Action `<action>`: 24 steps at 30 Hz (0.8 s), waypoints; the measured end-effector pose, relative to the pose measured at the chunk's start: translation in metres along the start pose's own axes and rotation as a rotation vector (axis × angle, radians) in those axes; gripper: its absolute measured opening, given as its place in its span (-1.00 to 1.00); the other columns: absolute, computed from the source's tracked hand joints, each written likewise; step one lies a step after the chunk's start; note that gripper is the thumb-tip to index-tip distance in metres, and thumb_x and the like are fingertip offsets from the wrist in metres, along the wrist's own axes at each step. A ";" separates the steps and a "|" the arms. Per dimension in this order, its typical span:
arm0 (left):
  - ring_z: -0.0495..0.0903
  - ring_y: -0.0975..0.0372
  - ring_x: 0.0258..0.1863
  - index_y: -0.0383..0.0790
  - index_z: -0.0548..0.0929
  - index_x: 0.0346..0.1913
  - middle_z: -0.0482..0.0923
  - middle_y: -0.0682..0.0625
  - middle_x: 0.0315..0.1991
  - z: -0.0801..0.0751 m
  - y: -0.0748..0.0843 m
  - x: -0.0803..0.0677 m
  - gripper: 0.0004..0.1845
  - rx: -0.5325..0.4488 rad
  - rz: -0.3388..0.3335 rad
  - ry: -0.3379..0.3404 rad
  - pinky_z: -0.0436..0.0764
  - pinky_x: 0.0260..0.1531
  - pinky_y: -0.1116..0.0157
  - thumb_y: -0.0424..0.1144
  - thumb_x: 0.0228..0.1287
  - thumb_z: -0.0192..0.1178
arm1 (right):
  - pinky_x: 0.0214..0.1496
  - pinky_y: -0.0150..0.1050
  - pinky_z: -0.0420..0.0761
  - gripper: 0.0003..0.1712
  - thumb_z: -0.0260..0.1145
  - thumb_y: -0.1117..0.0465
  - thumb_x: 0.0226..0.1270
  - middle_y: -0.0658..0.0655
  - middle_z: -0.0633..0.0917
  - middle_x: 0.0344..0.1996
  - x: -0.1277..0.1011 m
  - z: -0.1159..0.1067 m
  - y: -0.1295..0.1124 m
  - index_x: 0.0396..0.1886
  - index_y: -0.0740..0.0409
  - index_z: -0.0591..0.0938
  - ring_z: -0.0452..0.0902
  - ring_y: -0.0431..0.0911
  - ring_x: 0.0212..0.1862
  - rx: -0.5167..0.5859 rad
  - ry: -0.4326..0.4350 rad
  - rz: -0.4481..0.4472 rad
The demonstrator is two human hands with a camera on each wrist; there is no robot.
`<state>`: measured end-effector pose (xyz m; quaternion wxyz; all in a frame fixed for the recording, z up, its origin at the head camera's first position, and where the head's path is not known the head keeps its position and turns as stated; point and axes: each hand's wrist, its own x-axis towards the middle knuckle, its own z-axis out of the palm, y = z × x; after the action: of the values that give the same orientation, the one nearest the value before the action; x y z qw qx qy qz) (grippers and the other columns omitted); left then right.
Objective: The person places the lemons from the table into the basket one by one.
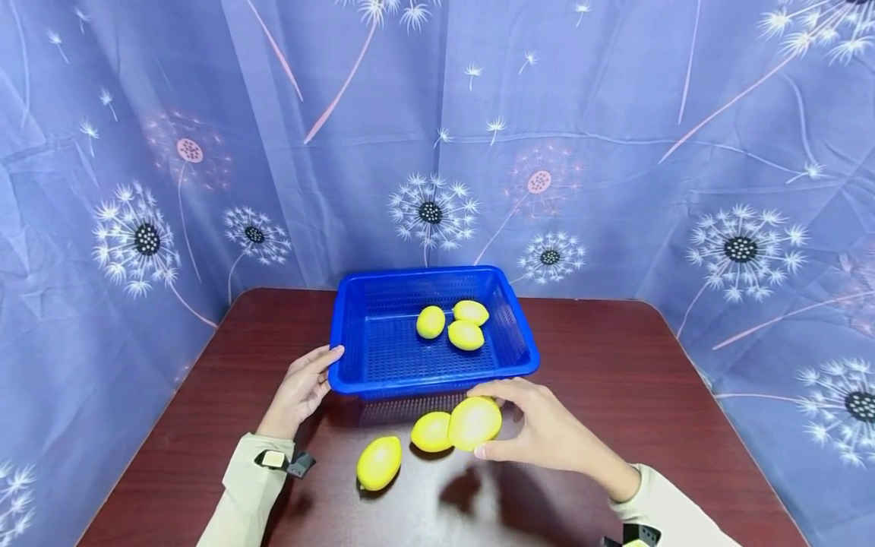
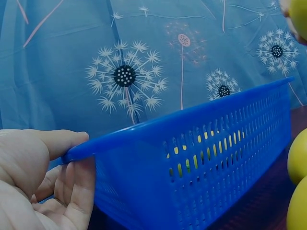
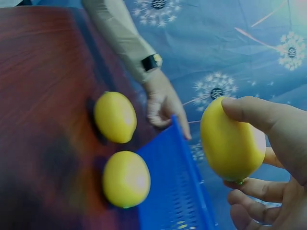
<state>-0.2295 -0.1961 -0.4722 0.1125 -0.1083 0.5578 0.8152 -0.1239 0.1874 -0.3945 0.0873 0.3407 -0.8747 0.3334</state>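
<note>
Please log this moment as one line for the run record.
left hand: holds basket rim | right hand: grips lemon above table | in basket: three lemons | on table: two lemons

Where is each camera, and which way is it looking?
Head: worn on the head, looking forward and down at the table, blue basket and lemons; both hands and sleeves show.
Left wrist: low by the left hand, looking along the basket's side toward the curtain; thumb and fingers grip the rim.
Right wrist: by the right hand, looking across the table at the left hand; fingers hold a lemon.
Shared: head and right wrist views both show two lemons lying on the table.
</note>
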 end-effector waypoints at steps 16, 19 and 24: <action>0.65 0.34 -0.44 -0.04 0.66 -0.17 0.70 0.12 -0.38 -0.001 0.001 0.003 -0.94 -0.004 0.004 0.001 0.66 -0.38 0.47 -0.30 0.49 0.23 | -0.33 -0.28 0.62 -0.27 0.64 -0.12 0.05 -0.10 0.73 -0.06 0.081 -0.045 0.012 0.23 -0.06 0.62 0.56 -0.17 -0.22 0.041 -0.183 0.083; 0.68 0.33 -0.39 -0.08 0.64 -0.14 0.72 0.10 -0.34 0.000 0.001 0.004 -0.97 -0.013 0.005 -0.007 0.70 -0.30 0.43 -0.29 0.48 0.23 | -0.34 -0.26 0.63 -0.27 0.63 -0.12 0.07 -0.08 0.72 -0.06 0.097 -0.046 0.019 0.24 -0.07 0.62 0.56 -0.14 -0.24 0.036 -0.233 0.084; 0.67 0.34 -0.39 -0.12 0.61 -0.09 0.71 0.12 -0.35 -0.001 0.000 0.004 -0.94 0.000 -0.002 -0.002 0.69 -0.32 0.44 -0.27 0.47 0.25 | -0.24 -0.21 0.66 -0.32 0.62 -0.08 0.09 -0.08 0.74 -0.08 0.124 -0.047 0.030 0.22 -0.06 0.64 0.60 -0.13 -0.13 0.029 -0.277 0.080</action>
<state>-0.2334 -0.1972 -0.4735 0.1137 -0.1082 0.5575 0.8152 -0.2399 0.1674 -0.3270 -0.0528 0.3494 -0.8864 0.2990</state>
